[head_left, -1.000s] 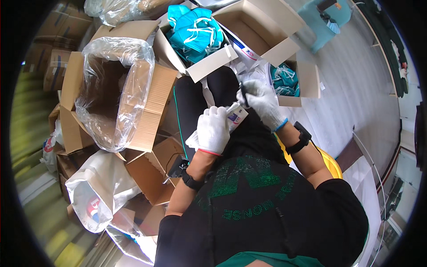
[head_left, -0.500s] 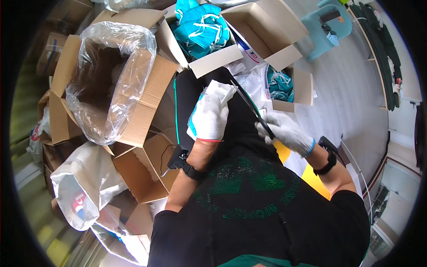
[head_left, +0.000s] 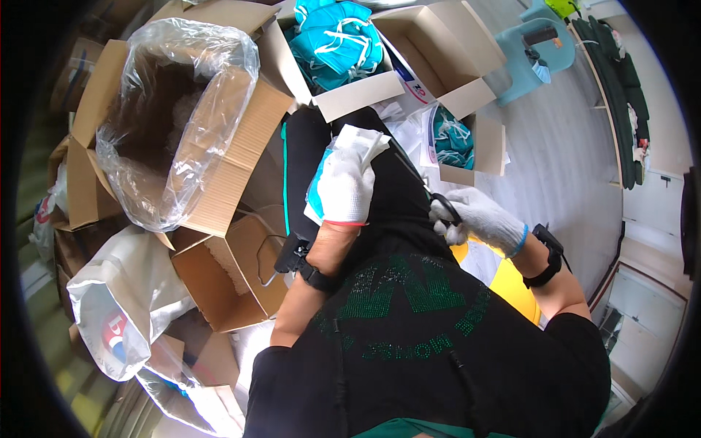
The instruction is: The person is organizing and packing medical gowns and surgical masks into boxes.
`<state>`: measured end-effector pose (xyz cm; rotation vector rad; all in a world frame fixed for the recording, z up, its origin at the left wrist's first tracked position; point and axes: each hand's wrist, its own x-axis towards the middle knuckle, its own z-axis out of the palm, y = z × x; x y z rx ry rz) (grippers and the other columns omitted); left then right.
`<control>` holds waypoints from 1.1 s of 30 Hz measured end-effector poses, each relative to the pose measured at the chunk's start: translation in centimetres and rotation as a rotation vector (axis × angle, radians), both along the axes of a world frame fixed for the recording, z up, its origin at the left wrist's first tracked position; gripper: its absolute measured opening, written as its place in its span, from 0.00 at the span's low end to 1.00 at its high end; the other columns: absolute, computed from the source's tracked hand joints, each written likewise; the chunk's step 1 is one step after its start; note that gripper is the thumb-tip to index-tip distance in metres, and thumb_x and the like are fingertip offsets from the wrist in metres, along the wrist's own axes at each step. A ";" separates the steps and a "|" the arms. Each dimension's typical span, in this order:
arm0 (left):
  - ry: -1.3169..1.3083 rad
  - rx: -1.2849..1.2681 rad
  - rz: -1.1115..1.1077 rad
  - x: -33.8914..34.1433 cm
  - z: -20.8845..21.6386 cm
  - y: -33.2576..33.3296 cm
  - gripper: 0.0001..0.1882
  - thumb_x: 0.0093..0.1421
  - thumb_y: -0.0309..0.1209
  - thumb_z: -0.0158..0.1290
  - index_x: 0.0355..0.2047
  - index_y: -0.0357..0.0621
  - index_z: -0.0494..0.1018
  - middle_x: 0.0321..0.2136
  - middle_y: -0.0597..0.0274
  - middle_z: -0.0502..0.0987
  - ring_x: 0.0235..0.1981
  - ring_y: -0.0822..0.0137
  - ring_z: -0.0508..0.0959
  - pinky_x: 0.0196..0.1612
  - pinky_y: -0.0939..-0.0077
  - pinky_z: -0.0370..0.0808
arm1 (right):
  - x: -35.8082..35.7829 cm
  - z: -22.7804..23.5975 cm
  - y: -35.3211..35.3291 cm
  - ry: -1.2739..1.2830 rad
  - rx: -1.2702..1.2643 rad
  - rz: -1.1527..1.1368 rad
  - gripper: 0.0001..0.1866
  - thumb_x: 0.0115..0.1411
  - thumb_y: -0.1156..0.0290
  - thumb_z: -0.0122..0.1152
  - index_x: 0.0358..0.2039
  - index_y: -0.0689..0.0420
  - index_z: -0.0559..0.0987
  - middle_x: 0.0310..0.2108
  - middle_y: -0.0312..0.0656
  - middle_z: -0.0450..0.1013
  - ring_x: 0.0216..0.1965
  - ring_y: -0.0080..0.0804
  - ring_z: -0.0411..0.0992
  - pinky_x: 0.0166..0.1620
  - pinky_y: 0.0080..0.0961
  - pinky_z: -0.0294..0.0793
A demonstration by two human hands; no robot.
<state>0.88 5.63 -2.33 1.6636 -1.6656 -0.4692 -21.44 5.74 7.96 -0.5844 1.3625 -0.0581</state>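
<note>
My left hand (head_left: 346, 186), in a white knitted glove, is closed around a white, crumpled packet (head_left: 362, 141); a teal edge shows along its left side. What lies inside the packet is mostly hidden by my fingers. To the right, my gloved right hand (head_left: 478, 219) grips a pair of scissors by the black handle (head_left: 447, 207). The blades point up and left past the packet, over my dark trousers, and stand apart from it. Teal masks (head_left: 337, 45) with white straps fill an open carton (head_left: 358, 98) beyond my knees. More teal masks (head_left: 454, 139) lie in a smaller carton (head_left: 488, 147).
At left stands a big cardboard box (head_left: 237, 157) lined with clear plastic. Below it are a smaller open box (head_left: 212, 281) and a white bag (head_left: 120, 292). An open carton (head_left: 420, 62) stands at the back, with a light-blue stool (head_left: 515, 62) to its right.
My right hand has shifted slightly right and down with the scissors, whose blades have drawn back from the packet. My left hand keeps its hold. The whole view has shifted a little.
</note>
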 end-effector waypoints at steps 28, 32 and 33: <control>0.543 0.267 0.100 3.2 0.1 1.1 0.09 0.54 0.30 0.63 0.32 0.38 0.80 0.26 0.51 0.81 0.28 0.62 0.83 0.36 0.70 0.78 | -0.6 -2.2 -0.1 0.057 -0.244 0.376 0.11 0.57 0.66 0.68 0.33 0.61 0.81 0.24 0.34 0.75 0.25 0.17 0.70 0.28 0.16 0.67; 0.512 0.257 0.219 8.1 1.6 -0.6 0.09 0.55 0.30 0.64 0.32 0.36 0.80 0.24 0.55 0.82 0.26 0.71 0.81 0.34 0.74 0.77 | -1.4 -1.4 -2.1 -0.061 -0.504 0.477 0.11 0.57 0.74 0.67 0.40 0.64 0.80 0.31 0.35 0.75 0.30 0.19 0.72 0.34 0.18 0.71; 0.556 0.288 0.221 9.4 1.3 -0.7 0.09 0.56 0.30 0.64 0.32 0.36 0.80 0.24 0.57 0.82 0.25 0.74 0.80 0.34 0.75 0.77 | -1.1 -1.6 -2.7 -0.106 -0.572 0.402 0.11 0.58 0.75 0.66 0.41 0.64 0.80 0.32 0.35 0.76 0.30 0.19 0.72 0.34 0.18 0.71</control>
